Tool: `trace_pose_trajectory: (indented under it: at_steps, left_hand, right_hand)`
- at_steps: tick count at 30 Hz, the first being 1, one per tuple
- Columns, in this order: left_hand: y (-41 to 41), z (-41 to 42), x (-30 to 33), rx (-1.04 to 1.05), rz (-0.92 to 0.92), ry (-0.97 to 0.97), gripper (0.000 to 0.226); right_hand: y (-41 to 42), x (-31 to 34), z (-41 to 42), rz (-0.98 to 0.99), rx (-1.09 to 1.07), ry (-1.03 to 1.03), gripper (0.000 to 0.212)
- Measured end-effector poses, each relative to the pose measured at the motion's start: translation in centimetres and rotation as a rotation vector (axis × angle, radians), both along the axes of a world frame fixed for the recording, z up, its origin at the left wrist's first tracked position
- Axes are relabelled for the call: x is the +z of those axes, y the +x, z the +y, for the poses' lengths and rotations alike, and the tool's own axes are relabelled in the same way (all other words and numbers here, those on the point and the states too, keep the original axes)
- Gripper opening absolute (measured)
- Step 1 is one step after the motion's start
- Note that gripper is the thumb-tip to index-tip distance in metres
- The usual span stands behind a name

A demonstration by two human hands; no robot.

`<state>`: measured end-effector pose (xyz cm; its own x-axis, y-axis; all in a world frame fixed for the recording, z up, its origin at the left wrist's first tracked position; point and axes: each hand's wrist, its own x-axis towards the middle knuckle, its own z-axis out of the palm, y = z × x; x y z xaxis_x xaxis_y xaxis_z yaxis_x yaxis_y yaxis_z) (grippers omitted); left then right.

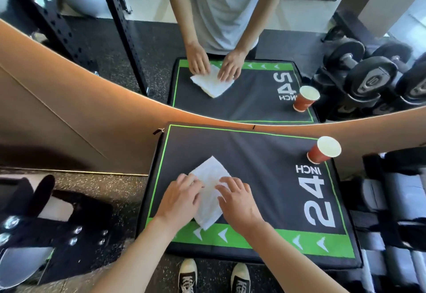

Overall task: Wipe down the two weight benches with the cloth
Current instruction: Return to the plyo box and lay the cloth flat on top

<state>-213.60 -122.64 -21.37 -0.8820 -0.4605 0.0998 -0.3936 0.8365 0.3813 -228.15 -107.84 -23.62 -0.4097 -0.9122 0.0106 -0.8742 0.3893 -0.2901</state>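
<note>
The folded white terry cloth (pixel 208 189) lies on the black, green-bordered padded worktop (pixel 265 154), pinned flat under both hands. The left hand (pixel 182 197) and right hand (pixel 237 200) press with fingers spread and nearly straight, likely smoothing the fold before wiping. A red paper cup (pixel 322 152) stands well apart at the far corner.

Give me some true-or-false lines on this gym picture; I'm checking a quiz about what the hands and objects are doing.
1. Both hands rest on the white cloth. True: left hand and right hand press it.
2. The cloth lies on the floor. False: it lies on the black and green box.
3. A red paper cup stands at the box's far right corner. True.
4. The cup lies tipped over. False: it stands upright.
5. A mirror behind the box reflects the person. True.
</note>
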Motion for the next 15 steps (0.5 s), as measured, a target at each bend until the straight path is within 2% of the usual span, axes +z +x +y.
trace_pose_trajectory:
  at_steps: [2, 5, 10, 13, 15]
  left_hand:
    - [0.1, -1.4, -0.7, -0.099, -0.042, -0.015, 0.022]
    - [0.7, -2.5, -1.5, -0.158, -0.07, -0.005, 0.027]
    - [2.1, -3.4, -1.8, -0.034, -0.103, -0.003, 0.04]
    - [3.2, -4.0, -1.6, 0.074, -0.108, -0.067, 0.035]
    - [3.7, -4.4, -1.4, 0.109, -0.11, -0.087, 0.027]
  right_hand:
    - [1.3, -0.3, 0.4, -0.016, -0.017, -0.032, 0.027]
    - [2.4, -0.5, 0.3, -0.065, -0.05, 0.017, 0.033]
    - [1.1, -0.7, -2.9, -0.1, 0.01, 0.054, 0.061]
    - [-0.7, -0.1, -6.4, -0.064, 0.078, 0.049, 0.067]
    - [-1.5, 0.3, -8.5, -0.052, 0.088, 0.054, 0.063]
